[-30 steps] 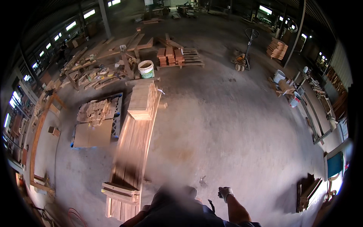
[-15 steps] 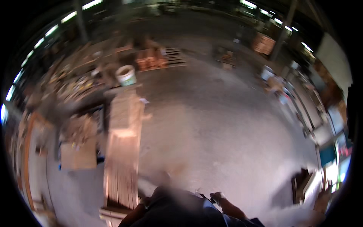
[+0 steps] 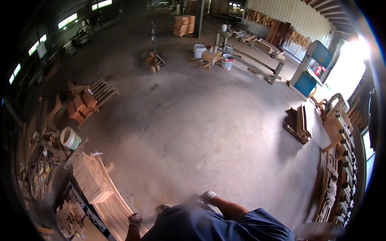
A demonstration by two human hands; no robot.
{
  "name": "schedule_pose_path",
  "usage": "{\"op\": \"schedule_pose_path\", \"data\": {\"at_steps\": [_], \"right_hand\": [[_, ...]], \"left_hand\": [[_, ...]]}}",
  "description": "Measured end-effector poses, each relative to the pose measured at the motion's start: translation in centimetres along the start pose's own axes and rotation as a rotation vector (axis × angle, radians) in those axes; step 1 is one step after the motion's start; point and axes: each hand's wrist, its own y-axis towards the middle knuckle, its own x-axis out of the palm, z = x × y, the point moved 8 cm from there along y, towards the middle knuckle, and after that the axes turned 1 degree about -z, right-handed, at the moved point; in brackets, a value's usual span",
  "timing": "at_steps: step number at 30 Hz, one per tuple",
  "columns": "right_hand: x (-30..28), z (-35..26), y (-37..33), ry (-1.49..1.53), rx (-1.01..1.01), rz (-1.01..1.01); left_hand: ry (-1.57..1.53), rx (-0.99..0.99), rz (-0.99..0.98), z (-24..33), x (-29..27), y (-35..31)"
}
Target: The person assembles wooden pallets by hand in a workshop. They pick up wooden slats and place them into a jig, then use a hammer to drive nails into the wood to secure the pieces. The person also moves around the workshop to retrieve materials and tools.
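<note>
My left hand, in a light glove, hangs beside a long stack of wooden boards at the lower left. Its fingers look curled in, with nothing visible in them; whether it touches the boards I cannot tell. A pale-gloved right hand is mine too, out in front of my body above the concrete floor. Its fingers seem closed, and anything inside them is hidden by the glove and blur. Shorter wooden pieces lie on the far end of the board stack.
Left of the stack are a white bucket, heaped wood scraps and a pallet by reddish blocks. A pallet jack stands far ahead. On the right are stacked boards and a clamp rack.
My view has swung to the right, so the board stack now sits lower left and slanted. My right hand has come in nearer my body's middle; the dark thing beside it earlier no longer shows.
</note>
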Motion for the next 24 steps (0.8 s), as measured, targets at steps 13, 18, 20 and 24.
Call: {"op": "schedule_pose_path", "data": {"at_steps": [13, 18, 20, 24], "right_hand": [[-0.6, 14.0, -3.3, 0.366, 0.415, 0.09], [-0.5, 14.1, -3.0, 0.377, 0.377, 0.09], [-1.3, 13.2, -2.5, 0.312, 0.341, 0.092], [-1.0, 14.6, 1.0, 0.323, 0.294, 0.094]], "left_hand": [[0.836, 0.556, -0.187, 2.5, 10.5, -0.7], [0.798, 0.37, -0.285, 0.5, 9.1, 0.5], [0.884, 0.347, -0.195, -0.4, 9.9, 0.6], [0.976, 0.308, -0.103, -1.2, 12.8, 0.5]]}}
